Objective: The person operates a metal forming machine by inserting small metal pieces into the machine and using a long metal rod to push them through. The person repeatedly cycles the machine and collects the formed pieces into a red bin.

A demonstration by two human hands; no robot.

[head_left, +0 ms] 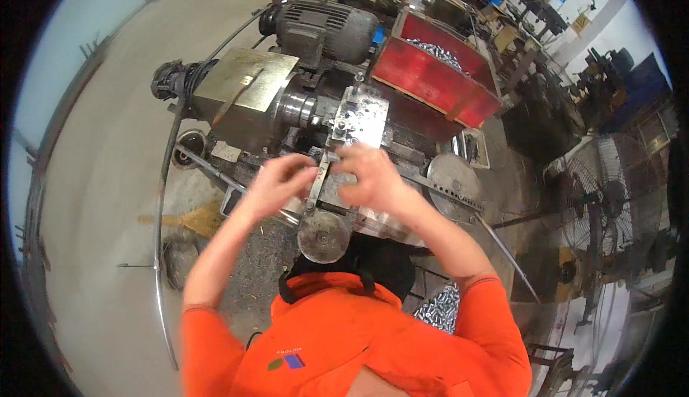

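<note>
Standing leftmost on the machine, a boxy housing wears a brass-coloured top. Next, the left hand curls beside a narrow metal bar, which lies between both hands; whether its fingers grip anything I cannot tell (they are blurred). The right hand bends its fingers just right of the bar, its grasp equally unclear. Farther right come a red bin holding small metal parts and a fan.

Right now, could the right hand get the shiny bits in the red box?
Probably, with a stretch: the red box is open on top and nothing seems to cover the shiny bits, but the right hand must come over its side.
</note>
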